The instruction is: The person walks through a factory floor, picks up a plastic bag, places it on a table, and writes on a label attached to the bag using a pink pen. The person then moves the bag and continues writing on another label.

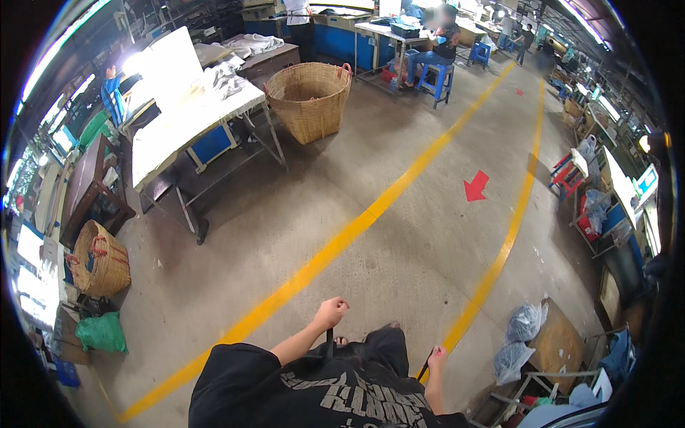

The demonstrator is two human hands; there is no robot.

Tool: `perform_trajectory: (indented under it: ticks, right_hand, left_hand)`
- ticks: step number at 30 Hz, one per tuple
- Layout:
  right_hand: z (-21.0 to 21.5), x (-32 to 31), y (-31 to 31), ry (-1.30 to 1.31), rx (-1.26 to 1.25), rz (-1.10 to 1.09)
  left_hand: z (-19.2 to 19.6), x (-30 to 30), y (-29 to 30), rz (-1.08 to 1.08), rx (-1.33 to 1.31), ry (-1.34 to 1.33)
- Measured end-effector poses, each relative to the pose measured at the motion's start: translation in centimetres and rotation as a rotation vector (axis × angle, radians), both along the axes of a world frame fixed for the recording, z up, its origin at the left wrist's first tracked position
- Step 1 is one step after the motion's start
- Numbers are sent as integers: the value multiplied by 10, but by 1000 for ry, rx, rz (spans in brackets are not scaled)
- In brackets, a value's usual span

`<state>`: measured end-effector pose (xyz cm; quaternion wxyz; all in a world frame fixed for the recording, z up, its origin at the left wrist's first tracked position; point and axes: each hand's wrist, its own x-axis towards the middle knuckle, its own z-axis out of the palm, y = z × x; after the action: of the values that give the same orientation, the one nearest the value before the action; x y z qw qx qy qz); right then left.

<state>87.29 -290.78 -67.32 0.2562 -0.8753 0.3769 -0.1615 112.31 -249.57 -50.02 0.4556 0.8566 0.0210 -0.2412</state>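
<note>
My left hand [332,312] is held out in front of my body, its fingers closed round a black strap [330,344] that hangs down toward my dark shirt. Lower and to the right, my right hand [437,355] is closed on another thin black strap [424,372], which slants down toward my side. Whether the two straps belong to one piece cannot be made out. Both hands are above the floor of a walkway, and neither touches any furniture.
Yellow lines [371,212] edge the walkway, with a red arrow [477,186] between them. Left stand a white-topped table [160,153] and wicker baskets [307,107]. Plastic bags [524,322] lie right beside a wooden board [556,342]. Ahead, a person sits on a blue stool [437,82].
</note>
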Motion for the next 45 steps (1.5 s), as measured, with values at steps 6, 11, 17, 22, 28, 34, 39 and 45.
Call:
perform_trajectory:
  ticks: [6, 11, 17, 22, 28, 34, 39, 45]
  right_hand:
    - [27, 119, -87, 273, 412, -330]
    - [63, 291, -196, 230, 195, -240]
    - [160, 561, -249, -87, -13, 148]
    - [191, 713, -218, -172, -26, 371]
    - [129, 854, -112, 135, 69, 249]
    - [77, 957, 16, 611, 546, 650]
    - [64, 1078, 101, 680, 663, 669]
    - [57, 1244, 276, 594, 563, 998]
  left_hand:
    - [-41, 132, -98, -29, 113, 50]
    - [-38, 237, -169, 106, 49, 68]
    - [-30, 330, -198, 387, -100, 109]
    - [-31, 410, -158, 514, -22, 125]
    - [-28, 517, -45, 783, 15, 119]
    - [-28, 569, 71, 1050, 10, 102]
    - [-57, 559, 111, 1171, 37, 52]
    - [-61, 573, 187, 1793, -313, 204]
